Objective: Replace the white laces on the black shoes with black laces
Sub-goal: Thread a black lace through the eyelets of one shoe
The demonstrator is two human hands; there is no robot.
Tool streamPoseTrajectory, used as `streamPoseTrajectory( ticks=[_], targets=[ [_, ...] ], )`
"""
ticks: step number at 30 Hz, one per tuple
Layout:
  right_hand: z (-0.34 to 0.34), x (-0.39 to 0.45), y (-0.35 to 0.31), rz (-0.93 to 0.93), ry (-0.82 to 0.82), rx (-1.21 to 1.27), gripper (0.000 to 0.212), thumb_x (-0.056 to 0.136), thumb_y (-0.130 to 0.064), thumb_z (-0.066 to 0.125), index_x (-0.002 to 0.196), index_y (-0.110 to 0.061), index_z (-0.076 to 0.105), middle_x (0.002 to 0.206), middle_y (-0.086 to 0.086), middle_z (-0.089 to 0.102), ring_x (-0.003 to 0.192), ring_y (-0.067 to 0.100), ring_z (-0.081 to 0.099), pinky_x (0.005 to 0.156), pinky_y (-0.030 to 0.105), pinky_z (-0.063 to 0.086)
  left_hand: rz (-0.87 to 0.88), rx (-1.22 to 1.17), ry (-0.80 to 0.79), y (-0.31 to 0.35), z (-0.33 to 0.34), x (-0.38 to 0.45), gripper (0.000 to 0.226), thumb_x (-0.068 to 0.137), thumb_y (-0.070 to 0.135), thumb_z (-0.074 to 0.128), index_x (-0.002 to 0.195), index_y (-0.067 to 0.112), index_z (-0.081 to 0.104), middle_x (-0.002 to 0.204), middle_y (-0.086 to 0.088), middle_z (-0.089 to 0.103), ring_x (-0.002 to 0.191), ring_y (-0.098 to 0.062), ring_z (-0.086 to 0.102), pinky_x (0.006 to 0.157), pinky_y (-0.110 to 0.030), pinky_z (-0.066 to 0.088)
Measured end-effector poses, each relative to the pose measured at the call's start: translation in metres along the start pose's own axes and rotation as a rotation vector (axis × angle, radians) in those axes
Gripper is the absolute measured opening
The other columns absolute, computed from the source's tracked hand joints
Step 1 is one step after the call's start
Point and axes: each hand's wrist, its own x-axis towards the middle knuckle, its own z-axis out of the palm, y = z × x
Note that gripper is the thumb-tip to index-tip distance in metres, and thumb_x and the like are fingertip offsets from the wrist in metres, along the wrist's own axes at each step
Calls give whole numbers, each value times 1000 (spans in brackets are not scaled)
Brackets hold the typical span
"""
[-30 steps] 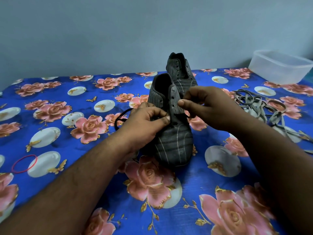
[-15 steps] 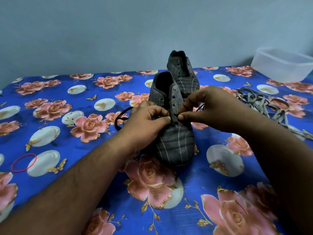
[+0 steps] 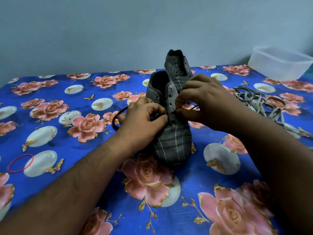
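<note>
Two hands are working one shoe point(image 3: 171, 133): left hand point(image 3: 144, 122) pinching the black lace point(image 3: 118, 119) taut, right hand point(image 3: 203, 102) pinching its end at an eyelet.

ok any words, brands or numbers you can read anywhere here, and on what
None can be read.
Near shoe: stripes only, no visible brand.
Far shoe: no readable mark.
Plastic container: no label in view.
Tablecloth: roses and butterflies, no writing.
</note>
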Motion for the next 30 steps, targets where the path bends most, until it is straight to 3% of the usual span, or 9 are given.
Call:
streamPoseTrajectory(
  ticks=[4, 8, 11, 14, 16, 18, 24, 27, 30],
  targets=[
    [4, -2, 3, 32, -11, 215, 38, 87, -60, 55, 106, -30, 69, 95, -15, 67, 97, 16, 56, 87, 41, 48, -1, -57, 9, 0, 0, 0, 8, 74, 56, 56, 75, 49, 60, 108, 10, 55, 117, -18, 48, 106, -50, 36],
    [5, 0, 4, 38, -7, 180, 45, 82, -67, 55, 106, -35, 75, 89, -16, 70, 91, 16, 60, 78, 40, 50, -2, -119, 22, -4, 4, 0, 34, 69, 69, 51, 90, 46, 65, 101, 13, 54, 113, -19, 53, 101, -53, 41],
    [7, 0, 4, 20, 60, 215, 16, 87, -45, 70, 93, -31, 77, 80, -19, 66, 81, 9, 59, 74, 32, 48, 24, -103, 5, -8, 2, 1, 28, 74, 66, 53, 90, 47, 65, 98, 15, 55, 107, -14, 55, 99, -48, 43],
    [9, -3, 6, 101, 27, 400, 5, 89, -26, 77, 86, -23, 75, 76, -19, 65, 78, 0, 59, 68, 9, 40, 111, -351, -75, -10, -9, 3, 6, 95, 30, 66, 96, 31, 72, 95, 1, 68, 88, -7, 61, 84, -27, 51],
    [11, -3, 7, 202, -53, 570, 10, 91, -27, 74, 86, -18, 72, 75, -10, 69, 65, 0, 58, 63, 11, 43, 116, -462, -77, -16, -20, 5, 12, 101, 13, 61, 102, 15, 72, 90, -4, 70, 81, -5, 61, 77, -19, 51],
    [15, -4, 9, 290, -102, 706, 14, 93, -28, 70, 89, -14, 69, 72, -2, 68, 54, 6, 54, 53, 17, 44, 112, -402, -104, -26, -30, 7, 12, 101, 11, 59, 99, 12, 70, 83, 4, 68, 72, -3, 57, 67, -14, 46],
    [18, -6, 12, 358, -94, 844, 23, 93, -27, 67, 83, -7, 61, 63, 5, 53, 45, 6, 47, 45, 14, 39, 145, -140, -283, -48, -41, 11, 27, 91, 48, 66, 84, 22, 62, 76, 11, 60, 72, -11, 57, 69, -27, 47],
    [15, -7, 13, 374, -20, 918, 33, 85, -34, 68, 87, -1, 63, 74, 27, 51, 59, 17, 52, 49, 15, 46, 174, -118, -290, -46, -41, 11, 25, 96, 36, 69, 82, 17, 59, 74, 13, 59, 67, -2, 53, 65, -18, 42],
    [15, -6, 12, 326, 44, 896, 35, 85, -39, 67, 89, -4, 68, 83, 18, 68, 72, 28, 60, 68, 28, 53, 201, -93, -247, -43, -44, 9, 21, 96, 30, 66, 80, 17, 59, 72, 14, 59, 63, 2, 50, 62, -11, 38]
  ],
)
